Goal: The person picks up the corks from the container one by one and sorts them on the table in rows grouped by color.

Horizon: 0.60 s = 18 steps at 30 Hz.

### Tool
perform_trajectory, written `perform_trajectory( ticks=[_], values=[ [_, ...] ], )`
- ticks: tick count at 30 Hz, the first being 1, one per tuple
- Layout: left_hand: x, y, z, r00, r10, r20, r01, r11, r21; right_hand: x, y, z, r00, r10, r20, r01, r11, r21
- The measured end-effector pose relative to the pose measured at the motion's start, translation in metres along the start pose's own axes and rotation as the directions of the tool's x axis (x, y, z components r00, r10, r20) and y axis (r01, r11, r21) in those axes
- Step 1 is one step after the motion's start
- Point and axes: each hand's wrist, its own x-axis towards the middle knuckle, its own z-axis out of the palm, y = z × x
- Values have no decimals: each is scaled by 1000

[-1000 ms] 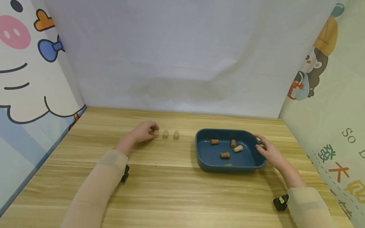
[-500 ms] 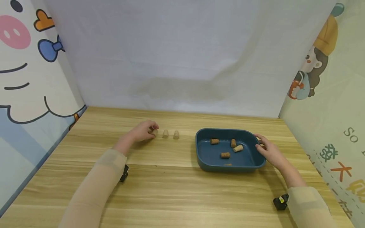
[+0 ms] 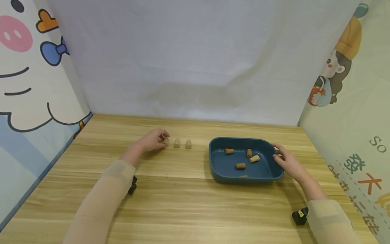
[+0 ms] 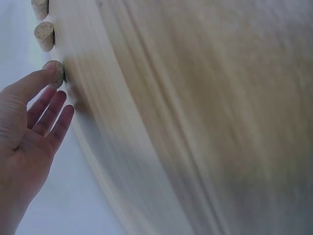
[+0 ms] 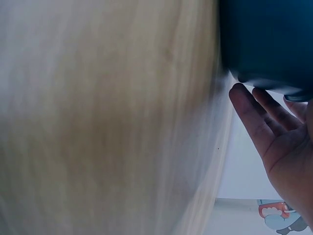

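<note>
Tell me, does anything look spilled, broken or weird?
Nothing stands out. Three pale tapered corks line up on the light wood-grain table; brown and tan corks sit loose inside the blue rectangular tray. One, mostly hidden by the near wall, I can't judge.

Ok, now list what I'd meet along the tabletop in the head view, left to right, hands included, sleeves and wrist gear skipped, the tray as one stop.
Left hand, pinched cork, middle standing cork, rightmost standing cork, blue tray, right hand.
</note>
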Motion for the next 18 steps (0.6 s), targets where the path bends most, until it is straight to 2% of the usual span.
perform_trajectory(
  ticks=[4, 8, 18],
  values=[
    [-3, 2, -4, 1000, -11, -2, 11, 1000, 20, 0, 0, 0, 1000, 4, 2, -4, 1000, 7],
    [-4, 10, -8, 1000, -29, -9, 30, 999, 28, 0, 1, 0, 1000, 3, 3, -3, 1000, 16],
    [-7, 52, -15, 999, 8, -35, -4, 994, 108, 0, 0, -1, 1000, 4, 6, -4, 1000, 12]
  ],
)
